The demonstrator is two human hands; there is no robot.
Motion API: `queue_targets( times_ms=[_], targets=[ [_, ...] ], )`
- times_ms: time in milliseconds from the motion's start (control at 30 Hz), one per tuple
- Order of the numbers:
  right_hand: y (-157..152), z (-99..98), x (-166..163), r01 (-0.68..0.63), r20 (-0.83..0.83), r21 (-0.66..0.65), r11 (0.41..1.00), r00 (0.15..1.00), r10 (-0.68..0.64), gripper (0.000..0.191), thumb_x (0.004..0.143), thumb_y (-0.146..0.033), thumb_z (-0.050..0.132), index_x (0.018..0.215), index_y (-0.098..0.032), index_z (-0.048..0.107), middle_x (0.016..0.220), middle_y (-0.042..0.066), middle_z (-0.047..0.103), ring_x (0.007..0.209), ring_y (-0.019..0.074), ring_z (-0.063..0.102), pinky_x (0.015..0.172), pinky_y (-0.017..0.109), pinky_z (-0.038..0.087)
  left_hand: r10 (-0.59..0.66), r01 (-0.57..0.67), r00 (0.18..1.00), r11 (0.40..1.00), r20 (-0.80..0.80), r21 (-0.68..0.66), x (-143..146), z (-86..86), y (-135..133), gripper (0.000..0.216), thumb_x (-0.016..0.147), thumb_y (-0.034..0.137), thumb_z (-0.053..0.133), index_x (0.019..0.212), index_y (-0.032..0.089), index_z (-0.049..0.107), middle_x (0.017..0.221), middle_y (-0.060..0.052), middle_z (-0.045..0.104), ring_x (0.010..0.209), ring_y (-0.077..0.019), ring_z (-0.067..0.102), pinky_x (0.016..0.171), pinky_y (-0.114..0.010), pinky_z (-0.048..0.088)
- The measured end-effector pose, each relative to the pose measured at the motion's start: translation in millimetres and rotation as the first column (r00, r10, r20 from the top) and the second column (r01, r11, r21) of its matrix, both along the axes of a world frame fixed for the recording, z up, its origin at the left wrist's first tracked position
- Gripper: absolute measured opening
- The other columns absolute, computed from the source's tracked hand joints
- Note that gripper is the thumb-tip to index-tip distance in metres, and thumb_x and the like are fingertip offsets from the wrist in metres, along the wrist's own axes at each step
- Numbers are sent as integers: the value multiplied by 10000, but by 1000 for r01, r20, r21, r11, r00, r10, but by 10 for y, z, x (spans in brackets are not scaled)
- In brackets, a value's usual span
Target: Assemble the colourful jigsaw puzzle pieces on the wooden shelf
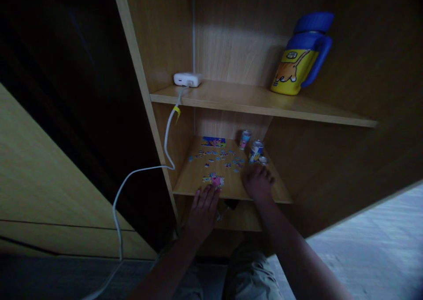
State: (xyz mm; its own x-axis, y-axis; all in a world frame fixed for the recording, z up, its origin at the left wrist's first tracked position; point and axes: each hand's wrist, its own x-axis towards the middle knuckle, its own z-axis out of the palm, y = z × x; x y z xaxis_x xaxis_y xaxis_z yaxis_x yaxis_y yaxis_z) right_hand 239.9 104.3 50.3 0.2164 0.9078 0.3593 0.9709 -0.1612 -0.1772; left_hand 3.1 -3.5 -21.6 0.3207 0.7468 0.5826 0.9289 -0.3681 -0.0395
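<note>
On the lower wooden shelf (194,176), the left hand (202,212) lies flat, fingers spread, holding nothing, touching a small pink joined puzzle cluster (214,180). The right hand (257,182) rests nearby, its fingers curled, near scattered blue puzzle pieces (224,157).

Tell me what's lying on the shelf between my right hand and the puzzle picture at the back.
Loose jigsaw pieces are scattered across the lower shelf between your right hand and the puzzle picture, as the head view shows.
</note>
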Motion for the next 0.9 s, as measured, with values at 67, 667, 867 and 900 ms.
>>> queue_targets(
  times_ms=[67, 667, 867, 900],
  targets=[
    [32, -12, -3, -32, 4, -89, 995, 999, 33, 607, 1076, -448, 466, 1499, -32, 595, 1565, 365, 542, 1425, 499, 504, 1138, 717, 350, -1, 1, 1000, 1000, 4, 0, -1, 5, -3, 719, 1026, 328, 615, 1711, 174, 459, 1792, -95, 404, 1690, -275, 328, 1439, -506, 70],
    [166, -82, 178, -305, -42, -8, 952, 952, 304, 356, 993, -92, 523, 1251, -123, 766, 1240, 156, 779, 1150, 257, 699, 1051, 335, 507, 8, -8, 1000, 1000, 14, 4, 20, 1, 3, 720, 1025, 317, 617, 1713, 178, 457, 1770, -107, 444, 1679, -275, 351, 1435, -511, 89],
    [142, -69, 173, -350, -130, 48, 936, 927, 353, 423, 1004, -94, 504, 1335, -152, 761, 1287, 147, 778, 1157, 259, 707, 1071, 358, 514, -5, 5, 1000, 1000, 27, 4, 21, 6, 3, 681, 1039, 307, 597, 1696, 171, 482, 1789, -91, 409, 1683, -271, 341, 1439, -505, 55],
    [140, -62, 169, -357, -145, 58, 932, 921, 362, 403, 1025, -111, 496, 1317, -159, 769, 1279, 145, 781, 1151, 255, 710, 1071, 357, 515, -6, 6, 1000, 1000, 29, 7, 21, 7, 2, 680, 1039, 306, 598, 1696, 172, 483, 1787, -93, 413, 1682, -271, 344, 1439, -504, 60]
  ],
)
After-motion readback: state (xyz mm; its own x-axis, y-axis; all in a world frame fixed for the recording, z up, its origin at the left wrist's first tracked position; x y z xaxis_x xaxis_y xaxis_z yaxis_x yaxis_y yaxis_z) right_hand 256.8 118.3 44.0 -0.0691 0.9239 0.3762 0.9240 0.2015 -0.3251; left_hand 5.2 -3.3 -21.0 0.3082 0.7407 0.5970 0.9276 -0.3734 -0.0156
